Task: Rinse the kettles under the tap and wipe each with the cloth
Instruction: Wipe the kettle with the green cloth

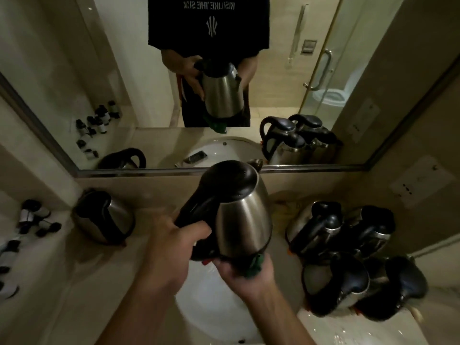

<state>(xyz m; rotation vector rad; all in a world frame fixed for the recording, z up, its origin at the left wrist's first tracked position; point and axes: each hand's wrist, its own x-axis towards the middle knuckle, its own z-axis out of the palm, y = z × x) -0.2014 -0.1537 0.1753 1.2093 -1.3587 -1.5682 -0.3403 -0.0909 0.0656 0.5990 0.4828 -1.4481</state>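
At frame centre the left hand (171,241) grips a kettle (242,217) by its handle over the sink (211,317) while right fingers (231,266) press a green cloth (256,263) beneath it: wiping underway, with four kettles (348,255) at right seemingly waiting.

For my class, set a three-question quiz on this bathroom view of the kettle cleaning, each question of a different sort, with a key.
1. True or false: the left hand grips the black handle of the held kettle.
2. Multiple choice: the green cloth is (a) draped on the mirror, (b) pressed under the held kettle's base by the right hand, (c) lying in the sink.
3. Fill in: a single kettle stands on the counter to the ____ of the sink, apart from the cluster of kettles.

Key: 1 true; 2 b; 3 left.
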